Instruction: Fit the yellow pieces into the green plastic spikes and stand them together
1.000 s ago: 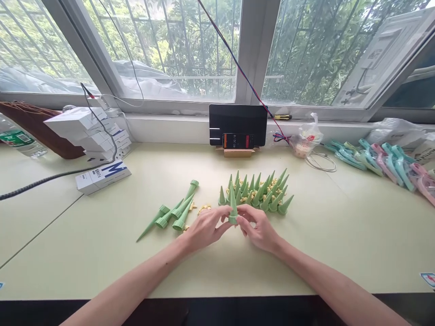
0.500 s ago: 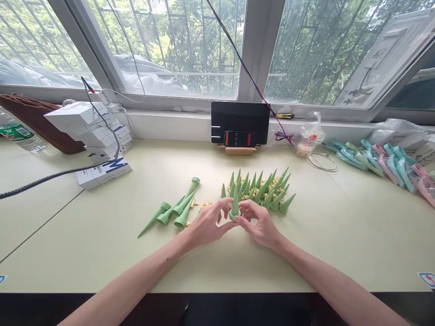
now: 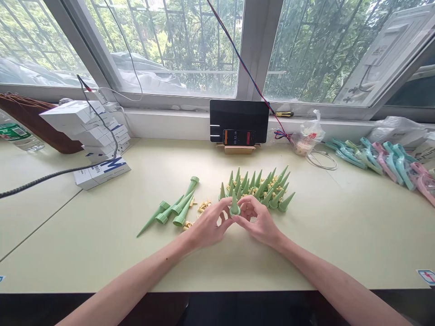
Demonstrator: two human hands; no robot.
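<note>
A green plant watering spike point(image 3: 234, 205) is held point up between both hands, just over the table. My left hand point(image 3: 211, 222) grips its wide cap end from the left with thumb and fingers. From the right, my right hand point(image 3: 261, 222) pinches the same cap, its other fingers curled. Behind the hands stand several green spikes point(image 3: 278, 198) in close rows, points up, with small yellow valve pieces point(image 3: 270, 185) among them. Left of my left hand lies a loose group of green spikes point(image 3: 183, 210). More yellow pieces point(image 3: 204, 207) lie between that group and the hand, partly covered by it.
A phone point(image 3: 239, 137) showing a timer leans on a black panel point(image 3: 239, 115) at the back. White boxes point(image 3: 102, 172) and a dark cable point(image 3: 50, 176) are at left. Bagged clips point(image 3: 374, 156) and a bagged cup point(image 3: 307, 142) sit at right. The table's front edge is near my forearms.
The spike's tip sits lower in view and the spike looks shorter, so its tilt has changed a little. Both hands keep hold of it. The whole view has shifted slightly.
</note>
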